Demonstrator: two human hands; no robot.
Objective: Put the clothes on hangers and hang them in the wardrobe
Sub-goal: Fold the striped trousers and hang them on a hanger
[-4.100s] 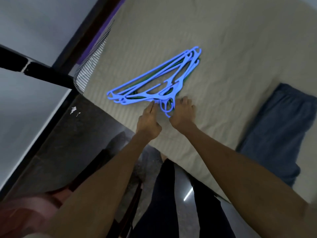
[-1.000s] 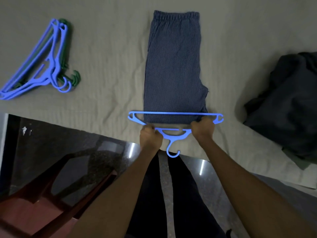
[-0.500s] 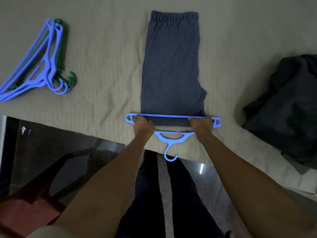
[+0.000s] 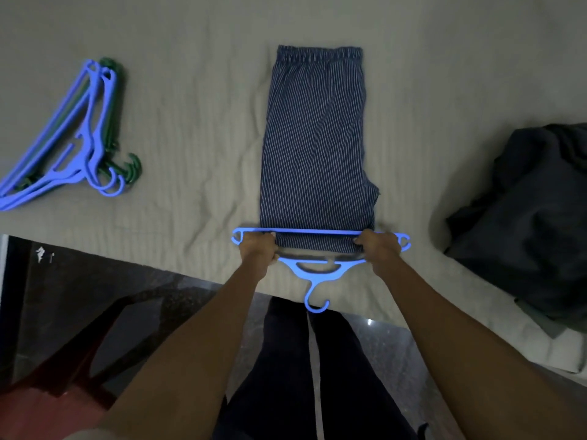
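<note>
Folded blue pinstriped shorts (image 4: 314, 147) lie flat on the beige bed sheet (image 4: 197, 128), waistband far from me. A blue plastic hanger (image 4: 319, 269) lies across their near hem, hook pointing toward me, its straight bar over the fabric. My left hand (image 4: 258, 250) grips the near left corner of the shorts at the hanger's left end. My right hand (image 4: 379, 247) grips the near right corner by the hanger's right end. The hem passes under the bar and shows inside the hanger frame.
A stack of spare blue and green hangers (image 4: 73, 138) lies on the sheet at the left. A heap of dark clothes (image 4: 527, 217) sits on the bed at the right. A red plastic chair (image 4: 47, 392) stands on the dark floor at lower left.
Since the earliest frame I turned from the hanger stack to the shorts. Over the last second both hands have drawn the shorts' hem a little further through the hanger toward me.
</note>
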